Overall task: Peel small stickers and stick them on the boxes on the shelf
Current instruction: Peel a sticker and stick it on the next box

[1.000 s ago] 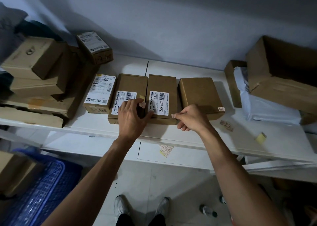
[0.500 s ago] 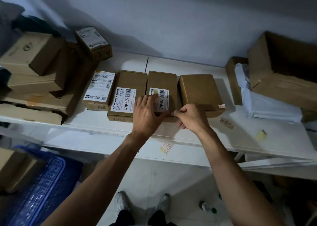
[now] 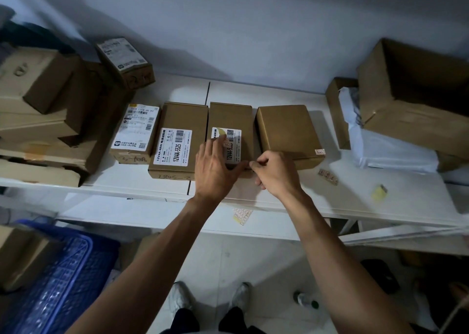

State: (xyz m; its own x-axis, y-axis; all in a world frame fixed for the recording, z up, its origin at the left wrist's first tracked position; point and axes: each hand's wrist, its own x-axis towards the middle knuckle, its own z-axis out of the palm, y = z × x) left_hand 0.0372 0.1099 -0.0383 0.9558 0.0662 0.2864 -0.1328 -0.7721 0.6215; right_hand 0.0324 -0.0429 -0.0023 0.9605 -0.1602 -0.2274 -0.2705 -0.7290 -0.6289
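Four small cardboard boxes stand in a row on the white shelf (image 3: 279,196). My left hand (image 3: 215,168) lies flat on the third box (image 3: 231,116), covering part of its white label. A small pale sticker (image 3: 225,145) shows at its index fingertip. My right hand (image 3: 276,175) is pinched at that box's front right corner, where it holds a small sticker that the fingertips mostly hide. The plain fourth box (image 3: 284,128) carries a small sticker (image 3: 319,152) on its front corner. The second box (image 3: 182,115) and the white-labelled first box (image 3: 134,133) sit to the left.
A short strip of stickers (image 3: 328,176) and a yellow scrap (image 3: 379,191) lie on the shelf to the right. A sticker sheet (image 3: 242,215) lies below the shelf edge. Stacked cartons (image 3: 45,110) crowd the left, large cartons (image 3: 411,100) and a white bag (image 3: 385,151) the right. A blue crate (image 3: 63,278) stands on the floor.
My left hand has slid right, from the second box onto the third box's label. My right hand has stayed pinched at the third box's front corner.
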